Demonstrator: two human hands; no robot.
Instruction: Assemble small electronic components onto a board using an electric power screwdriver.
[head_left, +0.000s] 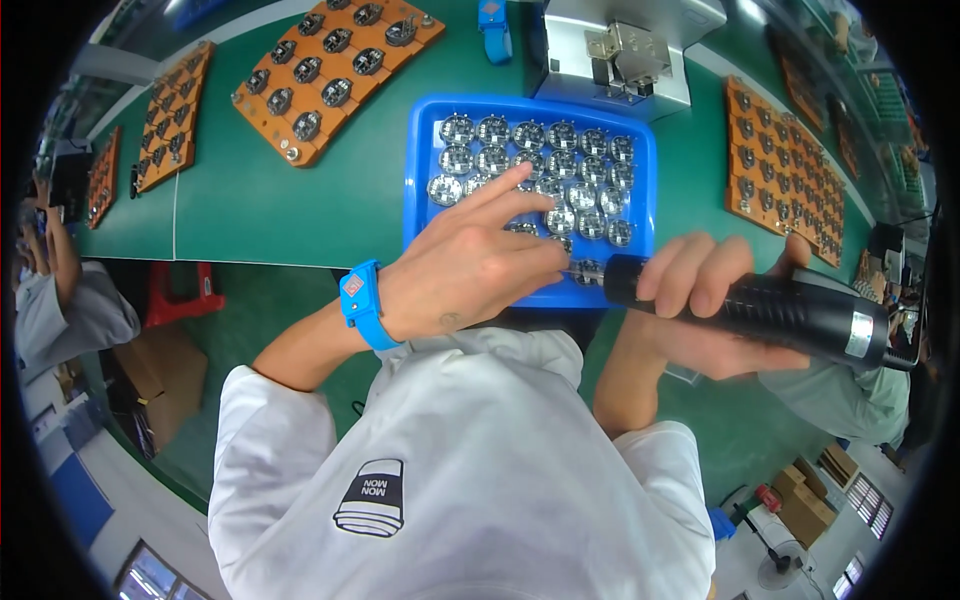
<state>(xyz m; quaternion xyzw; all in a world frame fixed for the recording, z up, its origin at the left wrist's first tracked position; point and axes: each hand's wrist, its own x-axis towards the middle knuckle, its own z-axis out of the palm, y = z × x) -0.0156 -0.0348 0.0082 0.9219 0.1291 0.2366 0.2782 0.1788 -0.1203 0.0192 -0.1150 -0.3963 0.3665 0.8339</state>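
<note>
My right hand point(705, 300) is wrapped around a black electric screwdriver point(800, 312), which lies nearly level with its bit pointing left. The bit point(583, 268) ends at the fingertips of my left hand point(490, 250). Thumb and forefinger of that hand are drawn together at the bit's tip, and whatever lies between them is too small to make out. Its other fingers stretch over a blue tray point(412, 170). Rows of round silver parts with small circuit boards point(457, 128) fill the tray, some hidden beneath my hand. A blue wrist strap point(368, 305) circles my left wrist.
Behind the tray stands a silver metal device point(625, 60), with another blue strap point(494, 32) beside it. Orange boards holding round parts rest on the green bench, at the left point(325, 70) and right point(770, 165). Other people sit at both sides; a red stool point(185, 295) is below left.
</note>
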